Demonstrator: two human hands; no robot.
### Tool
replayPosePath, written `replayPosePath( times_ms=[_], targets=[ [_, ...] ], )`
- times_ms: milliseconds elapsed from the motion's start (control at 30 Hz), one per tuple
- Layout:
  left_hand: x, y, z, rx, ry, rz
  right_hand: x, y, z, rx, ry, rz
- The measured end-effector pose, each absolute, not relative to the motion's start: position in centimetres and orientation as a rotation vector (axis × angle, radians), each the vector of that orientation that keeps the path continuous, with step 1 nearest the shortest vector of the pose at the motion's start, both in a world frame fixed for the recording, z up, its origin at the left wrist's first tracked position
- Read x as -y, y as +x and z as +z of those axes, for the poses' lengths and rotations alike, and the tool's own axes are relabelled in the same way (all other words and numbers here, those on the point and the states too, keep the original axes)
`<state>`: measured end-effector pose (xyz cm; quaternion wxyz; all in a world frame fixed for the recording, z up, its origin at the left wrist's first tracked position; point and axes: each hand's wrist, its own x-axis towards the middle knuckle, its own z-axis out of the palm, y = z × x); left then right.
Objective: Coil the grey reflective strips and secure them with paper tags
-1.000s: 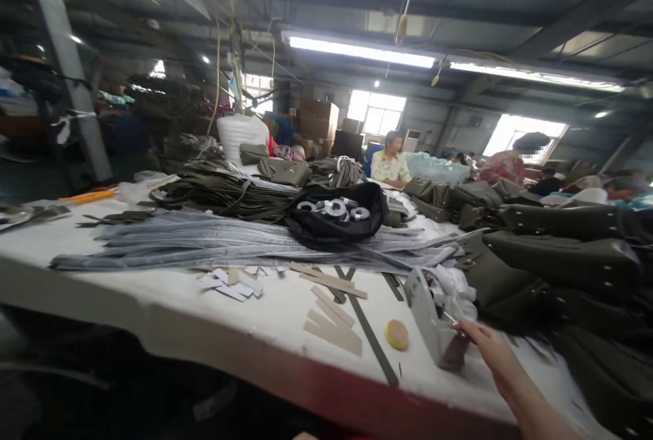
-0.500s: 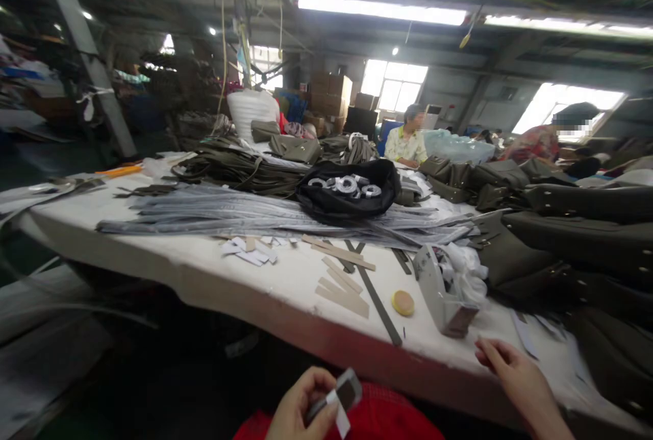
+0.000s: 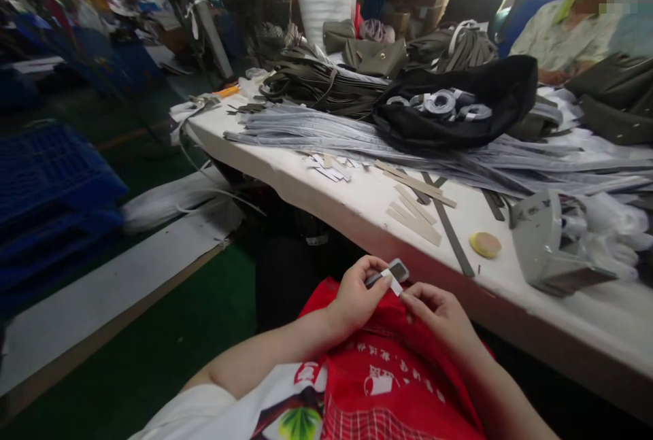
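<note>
From here, the left hand [image 3: 357,298] has its fingers clamped round a grey coil [image 3: 398,269], presumably steadying it; the right hand's [image 3: 445,314] fingers pinch the white strip [image 3: 393,283] at its five-o'clock end.

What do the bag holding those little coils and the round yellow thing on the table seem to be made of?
The bag looks like soft black fabric with a matte finish, judging by its slumped, creased sides. The round yellow thing could be sponge or wax; its dull, tan top leaves that open.
</note>
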<state>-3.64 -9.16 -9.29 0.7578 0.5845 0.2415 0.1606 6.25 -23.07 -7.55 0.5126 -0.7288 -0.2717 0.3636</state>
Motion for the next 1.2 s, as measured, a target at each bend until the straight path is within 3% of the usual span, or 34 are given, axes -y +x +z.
replayPosePath(
  times_ms=[233, 533, 867, 967, 1100, 1200],
  targets=[
    [9.1, -3.8, -9.5, -0.505, 1.168, 0.351, 21.9, 6.7, -8.9, 0.622, -1.749, 0.892],
    [9.2, -3.9, -9.1, -0.499, 1.473, 0.460, 19.9, 6.0, -10.1, 0.585, -1.508, 0.881],
    [8.2, -3.7, -10.9, -0.356, 1.773, 0.769, 20.1, 7.4, -12.3, 0.996, -1.465, 0.463],
    [8.4, -3.5, -11.5, -0.391, 1.779, 0.816, 20.4, 9.4, -8.2, 1.184, -1.713, -0.016],
    [8.7, -3.3, -11.8, -0.422, 1.738, 0.796, 17.5, 18.3, 2.2, 1.173, -1.814, -0.822],
    [8.5, -3.1, -11.7, -0.428, 1.724, 0.751, 13.7, 27.7, 7.6, 1.094, -1.975, -1.000]
  ],
)
